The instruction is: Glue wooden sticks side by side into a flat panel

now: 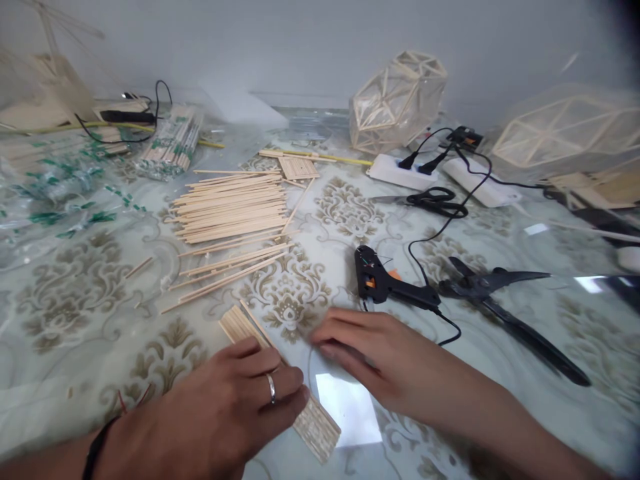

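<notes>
My left hand [250, 400], with a ring and a dark wristband, lies across a flat panel of wooden sticks [320, 427] set side by side. Its fingers are closed over the panel, which slants toward the lower right. Along the panel's far right edge a single stick [255, 319] sticks out a little. Just right of the panel is my right hand [367, 353], its fingers curled and pressed together low over the table. Whatever its fingertips hold, if anything, is hidden. Beyond it lies a black hot glue gun [390, 280].
Loose wooden sticks [233, 207] are piled at the centre left, with plastic-wrapped sticks [170, 143] behind. Right are metal shears [500, 300], scissors [430, 200] and a power strip [400, 172] with cords. Stick-framed polyhedron shapes [400, 100] stand at the back.
</notes>
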